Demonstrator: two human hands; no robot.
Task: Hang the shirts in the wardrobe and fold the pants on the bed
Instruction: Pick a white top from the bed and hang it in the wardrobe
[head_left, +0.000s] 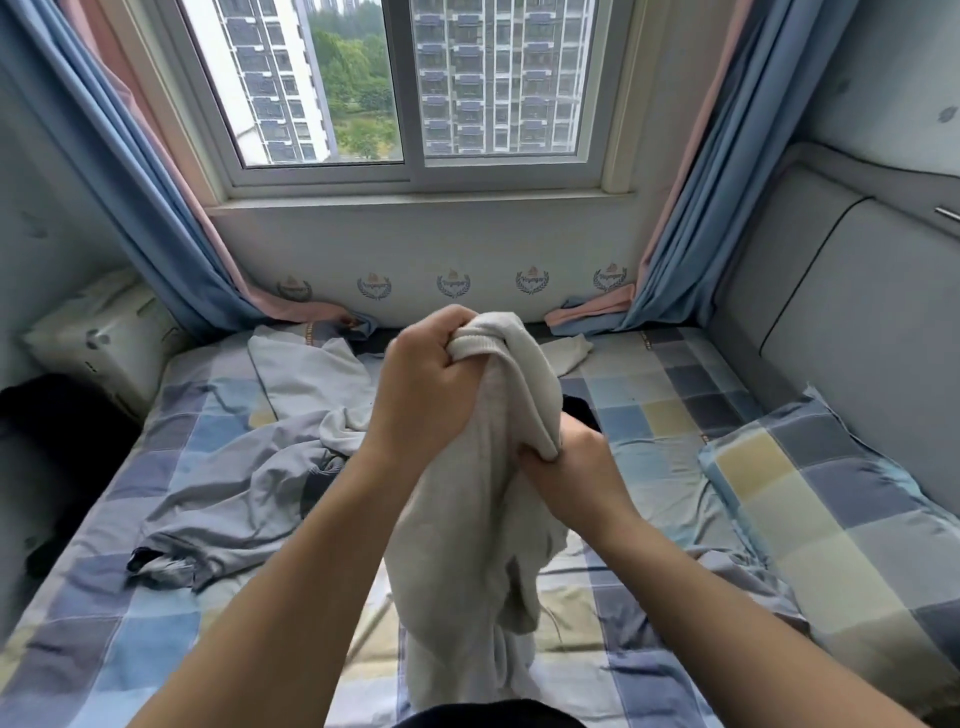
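I hold a light grey knit garment (467, 530) up over the bed (130, 623). My left hand (421, 384) grips its ribbed band at the top. My right hand (571, 467) grips the same band lower down and to the right. The rest of the garment hangs down between my forearms to the sheet. A crumpled grey-blue garment (223, 499) lies on the bed to the left, and a pale one (311, 369) lies spread behind it. A dark item (579, 413) shows partly behind my right hand.
The checked sheet covers the bed. A matching pillow (831, 525) lies at the right against a padded headboard (852, 332). Curtains (156, 208) hang on both sides of the window (410, 88). At the left stand a white box (104, 332) and something dark (57, 457).
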